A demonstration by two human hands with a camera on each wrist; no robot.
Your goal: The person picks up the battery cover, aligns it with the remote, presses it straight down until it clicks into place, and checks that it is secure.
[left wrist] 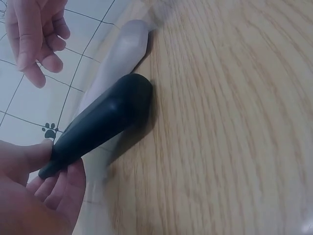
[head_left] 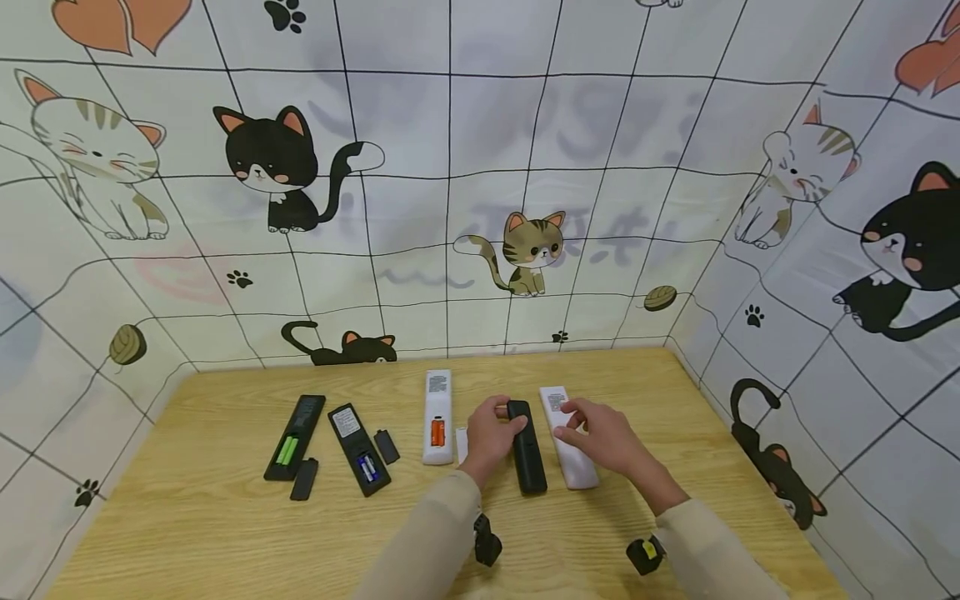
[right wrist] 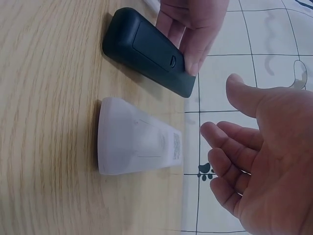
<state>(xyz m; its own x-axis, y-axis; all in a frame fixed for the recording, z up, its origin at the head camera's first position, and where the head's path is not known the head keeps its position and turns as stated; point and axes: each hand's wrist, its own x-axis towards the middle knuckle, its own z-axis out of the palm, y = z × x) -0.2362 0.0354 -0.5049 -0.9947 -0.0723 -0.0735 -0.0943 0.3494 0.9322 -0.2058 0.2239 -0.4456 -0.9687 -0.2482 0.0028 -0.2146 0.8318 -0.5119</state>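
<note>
Remote (head_left: 529,454) in black, pinched at its far end between thumb and fingers of left hand (head_left: 489,437), just left of right hand (head_left: 603,437). Long axis running near to far, near end slightly rightward; far end apparently raised off table (head_left: 225,542) in the wrist views, contact at near end hard to tell. Back face showing, battery cover (right wrist: 154,45) in place, small latch (right wrist: 172,61) toward the gripped end. Right fingers (right wrist: 239,134) loosely curved, thumb standing apart, holding nothing, near the far end of right-hand white remote (right wrist: 134,139); in the right wrist view, clear gap between fingertips and casing. That white remote lying back up, just right of the black one and almost parallel with it, nearer to right hand than to left. Farther left, uncovered battery bays: far-left dark remote (head_left: 303,425) with green batteries (head_left: 287,450) inside, long loose cover (head_left: 304,480) just beside; next, second dark remote (head_left: 356,446) with blue batteries (head_left: 368,467), small loose cover (head_left: 387,447) just to its right; then left-hand white remote (head_left: 438,402), orange battery (head_left: 438,432) in its bay, white piece (head_left: 462,443) just beside, partly hidden behind left hand, probably its cover.
</note>
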